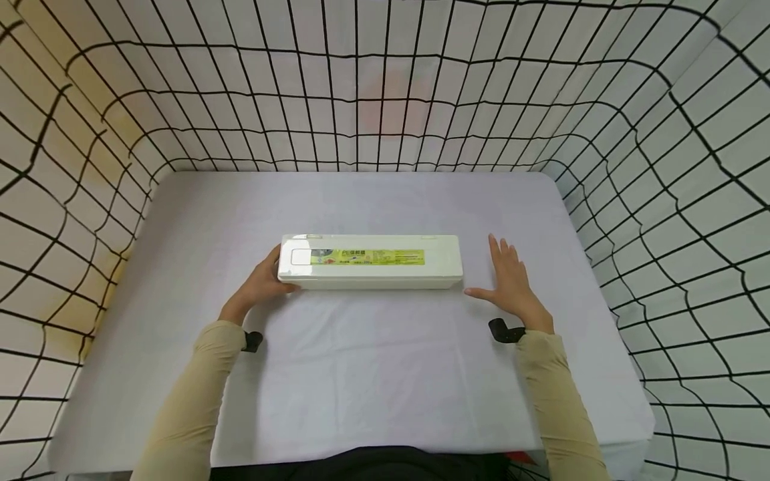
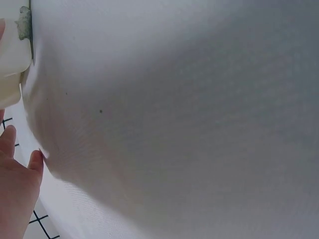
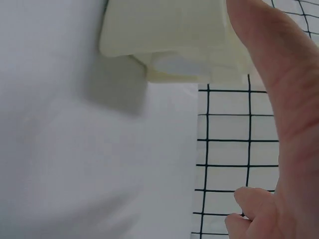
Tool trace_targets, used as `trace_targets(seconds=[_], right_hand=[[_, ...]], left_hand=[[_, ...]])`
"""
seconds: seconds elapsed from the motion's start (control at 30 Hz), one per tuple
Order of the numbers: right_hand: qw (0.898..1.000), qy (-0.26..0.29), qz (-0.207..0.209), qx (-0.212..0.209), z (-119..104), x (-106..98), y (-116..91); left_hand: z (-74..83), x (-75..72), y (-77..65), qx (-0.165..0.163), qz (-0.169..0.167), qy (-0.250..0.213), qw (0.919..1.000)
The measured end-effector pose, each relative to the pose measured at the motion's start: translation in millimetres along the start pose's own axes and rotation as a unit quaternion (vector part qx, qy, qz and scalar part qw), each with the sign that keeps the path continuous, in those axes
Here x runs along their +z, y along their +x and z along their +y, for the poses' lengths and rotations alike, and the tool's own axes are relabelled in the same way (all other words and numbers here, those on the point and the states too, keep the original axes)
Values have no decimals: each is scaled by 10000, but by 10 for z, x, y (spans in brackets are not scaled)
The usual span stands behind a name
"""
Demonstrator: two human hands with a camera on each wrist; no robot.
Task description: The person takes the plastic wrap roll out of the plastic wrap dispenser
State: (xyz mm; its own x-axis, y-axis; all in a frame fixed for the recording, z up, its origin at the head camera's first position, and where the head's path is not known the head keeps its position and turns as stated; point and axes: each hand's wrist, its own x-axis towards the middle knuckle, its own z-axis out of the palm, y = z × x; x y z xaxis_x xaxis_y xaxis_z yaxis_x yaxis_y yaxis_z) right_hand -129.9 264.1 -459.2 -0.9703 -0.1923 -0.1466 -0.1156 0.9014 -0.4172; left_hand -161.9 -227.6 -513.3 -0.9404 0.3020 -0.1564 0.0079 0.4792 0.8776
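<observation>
One long white plastic box (image 1: 369,262) at the middle of the bench (image 1: 361,374), long axis running left to right across the view, flat on its broad face. Cream-white casing, with a yellow and green label strip along the top, a rounded rectangular outline near the left end, small tabs on the far edge. Left hand (image 1: 263,284) cupped round the box's left end, thumb along the near edge, fingers behind. Right hand (image 1: 513,284) open and flat on the white cloth, just beside the right end, fingers straight, holding nothing. Black-gridded white walls (image 1: 385,87) on three sides.
</observation>
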Motion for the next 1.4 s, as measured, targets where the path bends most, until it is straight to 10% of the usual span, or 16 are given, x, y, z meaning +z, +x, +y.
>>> trace_targets(seconds=[1.4], right_hand=[[9908,236,-182,-1318,-963,-17,448]], left_hand=[[-30,13,1,141,-76,-684,9975]])
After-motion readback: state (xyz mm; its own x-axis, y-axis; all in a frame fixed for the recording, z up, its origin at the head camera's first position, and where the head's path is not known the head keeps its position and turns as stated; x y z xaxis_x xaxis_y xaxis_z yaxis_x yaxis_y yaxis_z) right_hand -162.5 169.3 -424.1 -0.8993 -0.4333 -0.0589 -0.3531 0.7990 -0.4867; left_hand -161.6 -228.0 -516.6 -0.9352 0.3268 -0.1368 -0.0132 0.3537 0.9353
